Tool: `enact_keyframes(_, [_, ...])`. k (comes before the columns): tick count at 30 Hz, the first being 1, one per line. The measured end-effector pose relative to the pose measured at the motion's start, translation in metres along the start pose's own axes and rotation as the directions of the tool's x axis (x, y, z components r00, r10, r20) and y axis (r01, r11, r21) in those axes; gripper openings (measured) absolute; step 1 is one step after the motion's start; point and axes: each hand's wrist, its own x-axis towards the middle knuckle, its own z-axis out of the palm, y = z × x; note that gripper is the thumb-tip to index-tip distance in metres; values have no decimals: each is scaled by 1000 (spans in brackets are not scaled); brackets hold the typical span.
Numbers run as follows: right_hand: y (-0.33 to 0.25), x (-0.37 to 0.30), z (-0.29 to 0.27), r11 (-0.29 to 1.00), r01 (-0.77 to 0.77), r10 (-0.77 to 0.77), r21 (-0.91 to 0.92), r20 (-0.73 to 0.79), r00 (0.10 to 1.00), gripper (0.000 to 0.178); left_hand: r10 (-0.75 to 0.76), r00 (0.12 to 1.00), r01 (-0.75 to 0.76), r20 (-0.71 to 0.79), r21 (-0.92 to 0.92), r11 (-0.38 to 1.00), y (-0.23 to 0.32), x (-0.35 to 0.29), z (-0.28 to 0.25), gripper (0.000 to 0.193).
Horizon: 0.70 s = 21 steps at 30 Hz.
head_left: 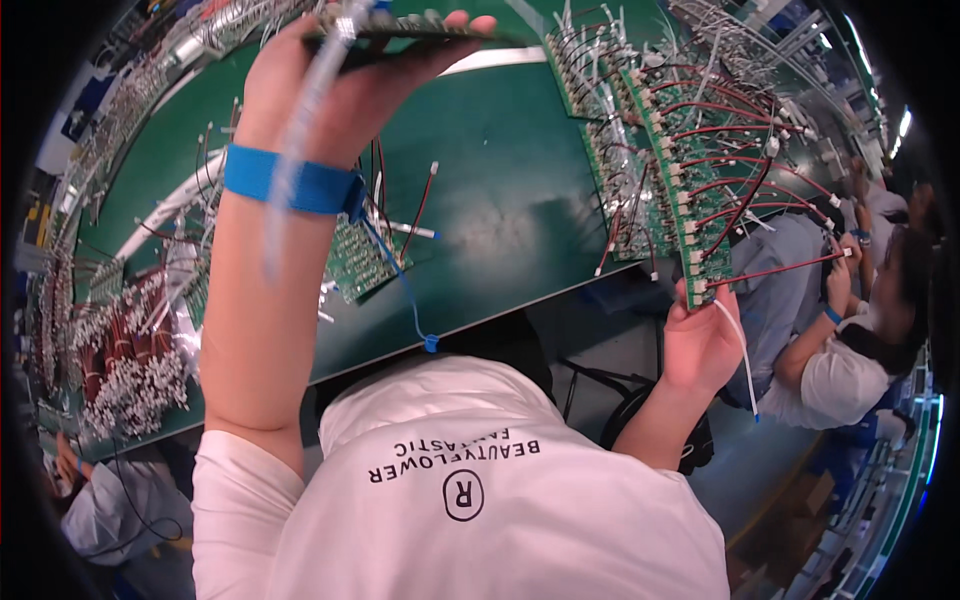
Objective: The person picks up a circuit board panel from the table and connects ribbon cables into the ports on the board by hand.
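Observation:
At the upper left, my left hand (320, 95) is raised with a green circuit board (430, 38), seen nearly edge-on, gripped in its fingers. A blurred pale ribbon-like strip (305, 130) hangs from near that board across my forearm. To the right, my right hand (703, 340) pinches the near end of a long green circuit board strip (665, 165). Pale connectors line this strip, and red-and-black wires (770, 210) fan out from it to the right. By my right fingers dangles a white cable (738, 350) with a blue tip.
A blue wrist strap (285, 180) circles my left wrist, its cord reaching the green table's (490, 220) near edge. Wired boards (362, 262) lie beside my forearm. Wire bundles (130, 360) with white plugs are heaped at left. Co-workers sit at right (840, 370) and lower left (120, 510).

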Motion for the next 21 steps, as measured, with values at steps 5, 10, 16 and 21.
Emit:
enact_keyframes(5, [-7,-6,14,999,-8,10,39,-57,998,27,-196,948,107,-252,-329,938,-26,11,8,55])
enact_keyframes(10, [-14,-8,13,1000,-19,20,17,-53,998,27,-113,981,79,-158,-207,975,-44,-13,-6,48])
enact_keyframes(16, [-12,-11,16,998,-70,70,2,5,998,29,-4,992,7,-123,23,1000,-47,-33,10,53])
enact_keyframes(21, [-4,-6,19,983,-182,182,2,35,983,30,518,852,-475,74,526,705,16,-14,20,54])
